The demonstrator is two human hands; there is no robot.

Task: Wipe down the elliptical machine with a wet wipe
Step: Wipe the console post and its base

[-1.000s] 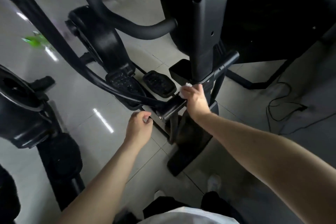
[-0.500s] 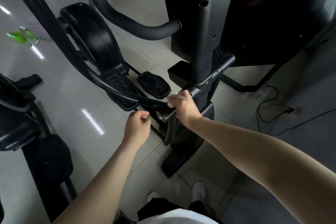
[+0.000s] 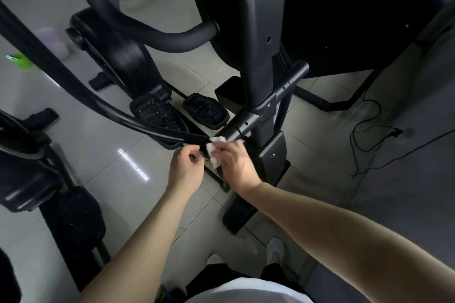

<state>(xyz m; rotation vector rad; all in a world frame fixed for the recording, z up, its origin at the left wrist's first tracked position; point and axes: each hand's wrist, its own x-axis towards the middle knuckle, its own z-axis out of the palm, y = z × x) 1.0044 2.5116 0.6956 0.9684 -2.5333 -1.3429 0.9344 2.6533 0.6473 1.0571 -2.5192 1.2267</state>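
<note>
The black elliptical machine (image 3: pixel 258 39) fills the middle of the view, with its upright post, two studded pedals (image 3: pixel 157 113) and a long curved handle bar (image 3: pixel 81 88) running from the upper left down to a joint. My right hand (image 3: pixel 236 165) grips a crumpled white wet wipe (image 3: pixel 214 152) against the lower end of that bar, just below the joint. My left hand (image 3: pixel 187 170) hovers right beside it with fingers curled, thumb and fingertips close together; whether it holds anything is unclear.
Another black exercise machine (image 3: pixel 29 167) stands at the left edge. A black cable (image 3: pixel 369 130) trails over the tiled floor at the right. A green object (image 3: pixel 21 60) lies on the floor far left. My shoes (image 3: pixel 275 248) stand just behind the machine's base.
My right hand has slid with the wipe down the bar from the joint toward me. The left hand has moved right, closer to the wipe. The camera has shifted slightly.
</note>
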